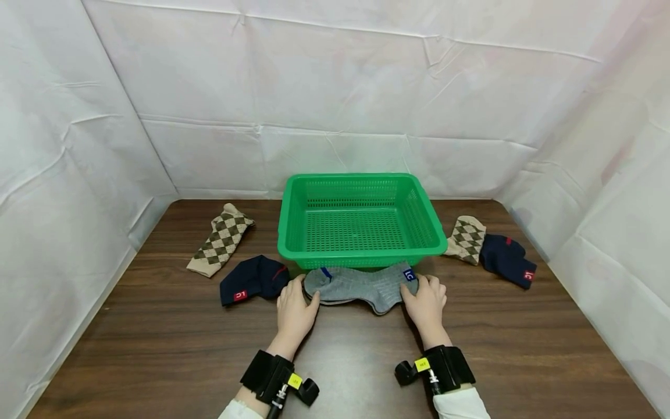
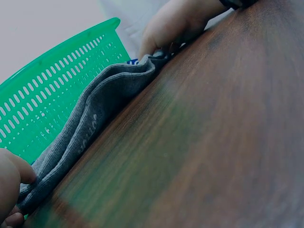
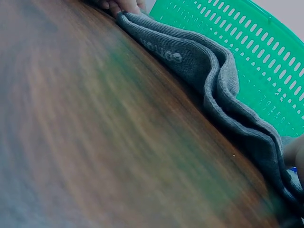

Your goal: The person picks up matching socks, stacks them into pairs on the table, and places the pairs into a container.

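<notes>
A pair of grey ankle socks (image 1: 361, 286), one laid over the other, stretches crosswise just in front of the green basket (image 1: 361, 256). My left hand (image 1: 295, 307) pinches its left end, thumb on top and fingertips beneath. At the other end, by the blue label, my right hand (image 1: 426, 299) grips the socks between thumb and fingers. From the left wrist view, the stacked socks (image 2: 109, 95) run along the wood in a wavy fold. White lettering shows on the lower sock (image 3: 166, 53) in the right wrist view.
Left of the basket lie a checked sock item (image 1: 220, 241) and navy socks (image 1: 255, 280), close to my left hand. Right of it are another checked sock item (image 1: 466, 240) and more navy socks (image 1: 508, 260). White cloth walls (image 1: 335, 87) enclose the wooden table (image 1: 356, 361).
</notes>
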Motion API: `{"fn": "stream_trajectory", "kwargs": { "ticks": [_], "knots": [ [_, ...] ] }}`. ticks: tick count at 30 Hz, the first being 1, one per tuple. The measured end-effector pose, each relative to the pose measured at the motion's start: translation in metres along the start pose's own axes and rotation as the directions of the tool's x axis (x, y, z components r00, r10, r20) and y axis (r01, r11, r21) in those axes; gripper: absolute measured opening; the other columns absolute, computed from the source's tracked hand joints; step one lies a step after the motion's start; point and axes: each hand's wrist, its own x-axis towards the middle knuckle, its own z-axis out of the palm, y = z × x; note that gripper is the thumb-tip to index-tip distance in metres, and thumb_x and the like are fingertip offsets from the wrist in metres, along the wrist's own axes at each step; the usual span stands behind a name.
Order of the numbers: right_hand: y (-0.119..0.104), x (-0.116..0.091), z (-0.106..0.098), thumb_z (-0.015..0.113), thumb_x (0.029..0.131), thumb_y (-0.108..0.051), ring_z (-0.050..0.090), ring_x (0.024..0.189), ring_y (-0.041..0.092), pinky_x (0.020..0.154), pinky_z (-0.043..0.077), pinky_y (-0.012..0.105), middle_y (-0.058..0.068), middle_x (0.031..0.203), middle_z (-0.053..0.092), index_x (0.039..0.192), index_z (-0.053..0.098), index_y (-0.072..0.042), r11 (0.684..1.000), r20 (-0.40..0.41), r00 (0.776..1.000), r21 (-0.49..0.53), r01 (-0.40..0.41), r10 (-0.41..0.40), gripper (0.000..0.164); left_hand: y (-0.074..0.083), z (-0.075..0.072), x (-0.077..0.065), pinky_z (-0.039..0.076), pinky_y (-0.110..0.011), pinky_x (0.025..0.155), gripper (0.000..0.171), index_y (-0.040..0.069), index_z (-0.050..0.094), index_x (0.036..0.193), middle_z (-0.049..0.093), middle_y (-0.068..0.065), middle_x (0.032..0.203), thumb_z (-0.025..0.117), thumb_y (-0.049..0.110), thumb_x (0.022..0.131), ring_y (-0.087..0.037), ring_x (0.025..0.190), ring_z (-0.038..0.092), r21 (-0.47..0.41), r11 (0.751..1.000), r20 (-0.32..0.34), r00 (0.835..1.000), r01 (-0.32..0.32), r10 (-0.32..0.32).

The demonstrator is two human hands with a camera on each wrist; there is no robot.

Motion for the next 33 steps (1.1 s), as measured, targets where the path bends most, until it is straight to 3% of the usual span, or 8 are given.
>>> {"fn": "stream_trajectory", "kwargs": {
  "ticks": [8, 14, 22, 26, 29, 31, 33],
  "knots": [
    [-0.0009, -0.0018, -0.003, 0.058, 0.082, -0.021, 0.033, 0.102, 0.04, 0.09, 0.026, 0.054, 0.027, 0.118, 0.046, 0.114, 0.053, 0.006, 0.999, -0.009, 0.999, 0.007, -0.042, 0.042, 0.042, 0.0008, -0.0001, -0.0015, 0.035, -0.049, 0.093, 0.051, 0.002, 0.054, 0.122, 0.06, -0.015, 0.111, 0.067, 0.023, 0.078, -0.035, 0.106, 0.051, -0.04, 0.999, 0.025, 0.999, 0.032, -0.031],
    [-0.0013, -0.0023, -0.0024, 0.057, 0.082, -0.025, 0.035, 0.097, 0.039, 0.089, 0.027, 0.053, 0.025, 0.112, 0.048, 0.106, 0.053, 0.003, 0.998, -0.033, 0.997, 0.0, -0.066, 0.066, 0.037, 0.0006, -0.0003, -0.0016, 0.037, -0.045, 0.083, 0.041, 0.003, 0.057, 0.115, 0.059, -0.011, 0.095, 0.064, 0.031, 0.087, -0.028, 0.089, 0.053, -0.043, 0.998, 0.001, 0.999, 0.043, -0.043],
    [-0.0008, -0.0045, -0.0042, 0.057, 0.088, -0.034, 0.032, 0.104, 0.044, 0.09, 0.024, 0.056, 0.03, 0.121, 0.042, 0.114, 0.055, 0.007, 0.997, -0.046, 0.997, -0.028, -0.071, 0.07, 0.049, 0.001, -0.0007, -0.0004, 0.038, -0.043, 0.082, 0.037, 0.003, 0.058, 0.117, 0.063, -0.01, 0.097, 0.062, 0.028, 0.09, -0.026, 0.089, 0.054, -0.019, 0.999, 0.013, 0.999, 0.029, -0.029],
    [-0.0002, -0.0033, -0.0037, 0.059, 0.088, -0.032, 0.03, 0.105, 0.043, 0.09, 0.022, 0.056, 0.029, 0.122, 0.04, 0.113, 0.056, 0.009, 0.999, 0.0, 0.999, -0.021, -0.043, 0.043, 0.048, 0.0024, -0.0007, -0.0006, 0.04, -0.041, 0.082, 0.031, 0.004, 0.059, 0.114, 0.064, -0.008, 0.095, 0.063, 0.024, 0.091, -0.023, 0.084, 0.057, -0.098, 0.995, 0.024, 1.0, 0.016, -0.013],
    [-0.0001, -0.002, -0.003, 0.061, 0.087, -0.026, 0.033, 0.104, 0.041, 0.089, 0.025, 0.053, 0.028, 0.119, 0.044, 0.108, 0.058, 0.009, 0.999, -0.004, 1.0, 0.043, -0.01, 0.01, 0.04, 0.0026, -0.0003, -0.0003, 0.044, -0.034, 0.077, 0.025, 0.004, 0.057, 0.112, 0.062, -0.008, 0.095, 0.061, 0.019, 0.093, -0.018, 0.08, 0.056, -0.252, 0.967, 0.042, 0.999, 0.019, -0.009],
    [-0.0007, -0.0013, -0.0028, 0.062, 0.086, -0.022, 0.04, 0.098, 0.037, 0.085, 0.032, 0.047, 0.024, 0.111, 0.05, 0.102, 0.059, 0.006, 0.995, -0.028, 1.0, 0.095, 0.003, 0.0, 0.032, 0.0025, 0.0, 0.0002, 0.044, -0.029, 0.071, 0.024, 0.003, 0.054, 0.113, 0.06, -0.01, 0.098, 0.059, 0.017, 0.094, -0.015, 0.078, 0.054, -0.378, 0.924, 0.07, 0.997, 0.052, -0.027],
    [-0.0007, -0.0009, -0.0026, 0.062, 0.087, -0.019, 0.048, 0.083, 0.032, 0.073, 0.039, 0.04, 0.02, 0.095, 0.055, 0.096, 0.058, 0.002, 0.987, -0.048, 0.999, 0.162, 0.004, 0.004, 0.023, 0.0018, 0.0004, 0.0012, 0.043, -0.025, 0.069, 0.025, 0.002, 0.052, 0.116, 0.058, -0.011, 0.1, 0.056, 0.016, 0.096, -0.013, 0.079, 0.053, -0.487, 0.869, 0.096, 0.994, 0.09, -0.049]
  ]
}}
